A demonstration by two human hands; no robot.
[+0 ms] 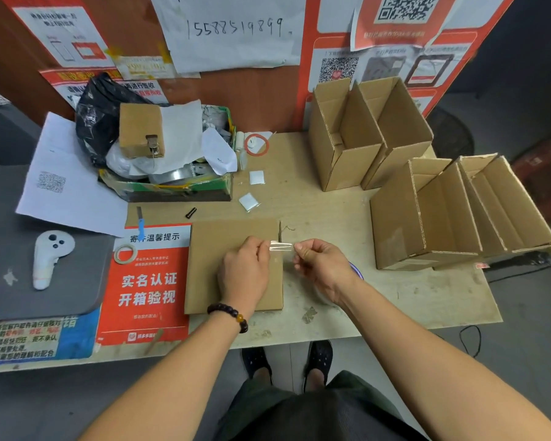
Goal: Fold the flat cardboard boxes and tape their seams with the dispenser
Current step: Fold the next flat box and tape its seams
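1. the left hand (pixel 244 272) and right hand (pixel 323 268) each pinch one end of a short strip of clear tape (pixel 281 246), stretched between their fingers.
2. the strip is held just above the far right corner of a flat cardboard box (pixel 217 262) lying on the counter (pixel 427 297).
3. a tape roll (pixel 355 271) lies on the counter under the right wrist, mostly hidden.
4. five folded open boxes (pixel 427 198) stand at the right side of the counter.
5. a smaller tape ring (pixel 125 253) rests on a red notice (pixel 147 294) left of the flat box.
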